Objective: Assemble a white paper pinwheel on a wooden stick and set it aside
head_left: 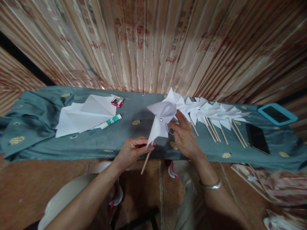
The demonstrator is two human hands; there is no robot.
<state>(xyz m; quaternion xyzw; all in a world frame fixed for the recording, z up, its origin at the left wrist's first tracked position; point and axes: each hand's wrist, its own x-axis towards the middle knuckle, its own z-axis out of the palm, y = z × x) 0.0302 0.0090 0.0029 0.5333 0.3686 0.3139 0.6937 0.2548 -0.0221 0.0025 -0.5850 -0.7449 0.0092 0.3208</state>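
Observation:
A white paper pinwheel point(157, 128) on a thin wooden stick is held up over the near part of the cloth-covered table. My left hand point(129, 150) pinches its stick just under the paper blades, and the stick's lower end pokes out below the fingers. A small shiny pin head marks the middle of the blades. At the blades' right edge is my right hand point(186, 139), with thumb and fingers apart; whether a fingertip touches the paper I cannot tell. Behind and to the right, several finished pinwheels point(203, 110) lie overlapping in a row, sticks toward me.
To the left lie white paper sheets point(83, 116), a green and white glue stick point(111, 121) and a small red box of pins point(117, 101). A dark phone point(257, 138) and a blue-framed tablet point(277, 114) rest at the right end. A curtain point(144, 48) hangs behind the table.

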